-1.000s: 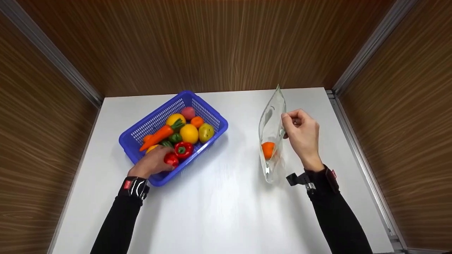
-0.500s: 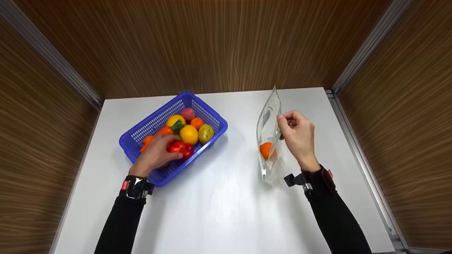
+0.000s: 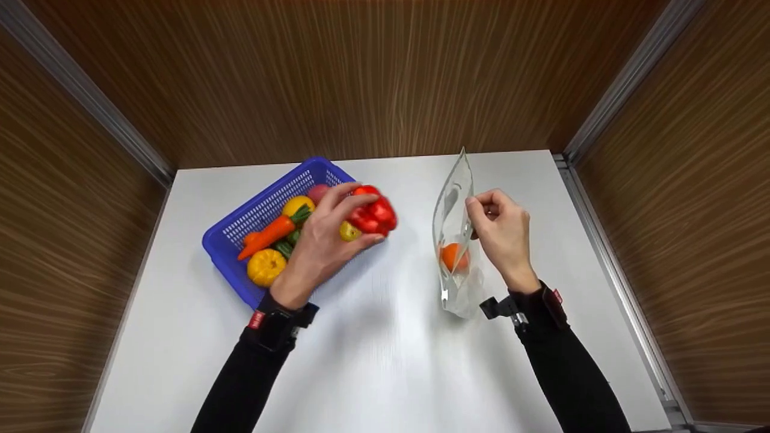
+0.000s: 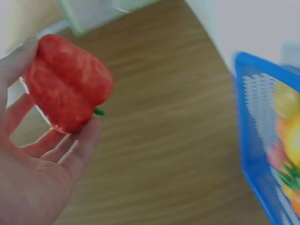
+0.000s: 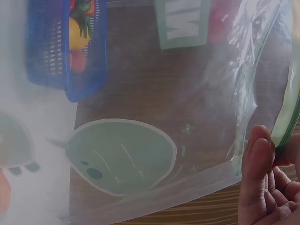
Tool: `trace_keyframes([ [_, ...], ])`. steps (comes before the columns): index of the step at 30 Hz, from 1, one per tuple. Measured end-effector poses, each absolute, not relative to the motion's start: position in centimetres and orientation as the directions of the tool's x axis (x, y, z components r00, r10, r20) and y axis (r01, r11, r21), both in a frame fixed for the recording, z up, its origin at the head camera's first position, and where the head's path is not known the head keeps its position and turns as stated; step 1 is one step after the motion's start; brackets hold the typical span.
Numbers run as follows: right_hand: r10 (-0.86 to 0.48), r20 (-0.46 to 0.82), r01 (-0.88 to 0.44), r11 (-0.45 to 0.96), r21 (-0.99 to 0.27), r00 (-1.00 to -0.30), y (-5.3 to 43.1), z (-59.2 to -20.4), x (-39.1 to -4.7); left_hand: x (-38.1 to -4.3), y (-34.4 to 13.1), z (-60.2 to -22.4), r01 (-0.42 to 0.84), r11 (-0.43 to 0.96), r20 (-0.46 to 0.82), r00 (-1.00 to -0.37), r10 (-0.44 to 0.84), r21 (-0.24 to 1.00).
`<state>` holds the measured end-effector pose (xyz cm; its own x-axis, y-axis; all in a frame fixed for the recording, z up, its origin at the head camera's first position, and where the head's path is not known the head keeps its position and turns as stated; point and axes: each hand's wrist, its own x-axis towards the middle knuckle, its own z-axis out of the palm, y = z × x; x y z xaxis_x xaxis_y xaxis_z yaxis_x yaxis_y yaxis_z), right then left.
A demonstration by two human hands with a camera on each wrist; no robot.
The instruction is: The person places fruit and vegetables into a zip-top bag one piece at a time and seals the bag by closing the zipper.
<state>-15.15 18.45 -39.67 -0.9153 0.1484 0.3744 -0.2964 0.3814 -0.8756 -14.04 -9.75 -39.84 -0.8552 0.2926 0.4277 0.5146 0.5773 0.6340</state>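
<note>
My left hand [image 3: 325, 237] grips a red bell pepper [image 3: 374, 211] between thumb and fingers, above the right end of the blue basket. In the left wrist view the pepper [image 4: 68, 84] shows its short green stem. With thumb and fingertips my right hand [image 3: 502, 231] pinches the edge of a clear plastic bag [image 3: 454, 201], which stands with its mouth parted. An orange fruit [image 3: 454, 257] lies low inside the bag. The right wrist view shows the bag's printed film [image 5: 122, 154] close up, with the right hand [image 5: 267, 183] at its rim.
The blue basket [image 3: 225, 255] stands at the left of the white table [image 3: 373, 373]. It holds a carrot [image 3: 271, 234], a yellow pumpkin [image 3: 266, 267] and several other fruits and vegetables. Wood-grain panels [image 3: 385, 78] rise behind and at both sides.
My left hand has taken the red bell pepper out of the basket and moved right and up with it. The right hand and the bag have shifted slightly left.
</note>
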Motion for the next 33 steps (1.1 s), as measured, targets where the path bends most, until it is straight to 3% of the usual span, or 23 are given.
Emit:
trace_keyframes([
  [4, 0.139, 0.381, -0.303, 0.39, -0.869, -0.914, 18.0, -38.5, -14.5, -13.6, -7.0, -38.5, 0.649, 0.505, 0.52, -0.76, 0.39, 0.569],
  [9, 0.134, 0.378, -0.304, 0.383, -0.872, -0.916, 18.0, -38.5, -14.5, -13.6, -4.0, -37.9, 0.717, 0.47, 0.554, -0.696, 0.456, 0.514],
  [25, 0.146, 0.373, -0.292, 0.394, -0.871, -0.916, 18.1, -38.5, -14.7, -14.8, -2.2, -39.0, 0.781, 0.42, 0.49, -0.62, 0.613, 0.463],
  [33, 0.136, 0.38, -0.308, 0.372, -0.876, -0.915, 17.9, -38.4, -14.5, -14.9, -2.5, -39.7, 0.773, 0.49, 0.393, -0.629, 0.67, 0.402],
])
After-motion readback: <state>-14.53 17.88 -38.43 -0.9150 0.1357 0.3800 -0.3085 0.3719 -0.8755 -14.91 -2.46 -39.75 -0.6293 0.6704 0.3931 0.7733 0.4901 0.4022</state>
